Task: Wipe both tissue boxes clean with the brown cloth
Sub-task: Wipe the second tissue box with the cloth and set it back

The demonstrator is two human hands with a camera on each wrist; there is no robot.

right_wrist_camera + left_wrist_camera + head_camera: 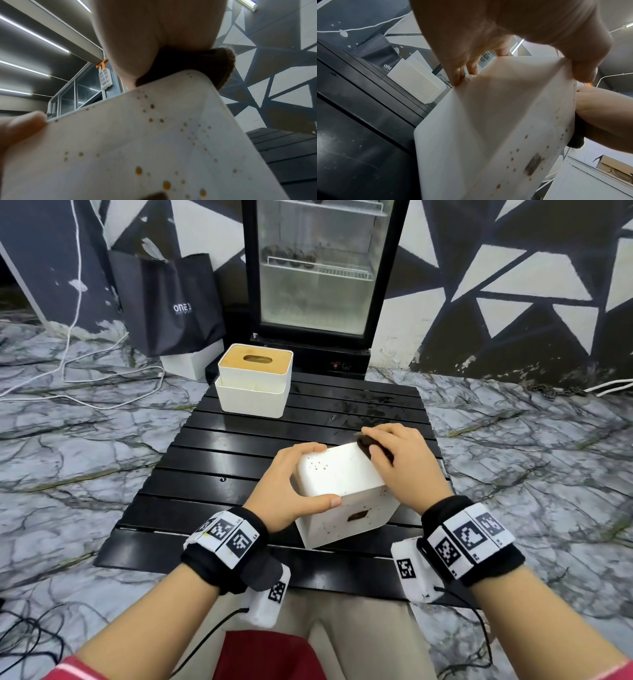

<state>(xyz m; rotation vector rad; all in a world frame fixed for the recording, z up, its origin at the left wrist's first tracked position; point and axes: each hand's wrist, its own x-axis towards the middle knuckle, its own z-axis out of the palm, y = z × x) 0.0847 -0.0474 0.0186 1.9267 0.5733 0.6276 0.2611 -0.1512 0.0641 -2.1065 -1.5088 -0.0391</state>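
Note:
A white tissue box [339, 474] [488, 128] [137, 148] speckled with brown spots stands tilted on the black slatted table [212, 450]. My left hand [294, 484] [513, 44] grips its left side, thumb on the near edge. My right hand [400, 460] [154, 40] presses the brown cloth [366, 445] [205, 63] against the box's far right top edge; most of the cloth is hidden under the fingers. A second white tissue box with a wooden lid [255, 378] [418, 82] stands at the table's far left corner.
A glass-door fridge [318, 268] stands behind the table. A black paper bag [171, 302] and a white box [191, 361] sit on the marble floor at the back left, with white cables [102, 378] trailing left. Wet patches shine on the table's far right slats [370, 409].

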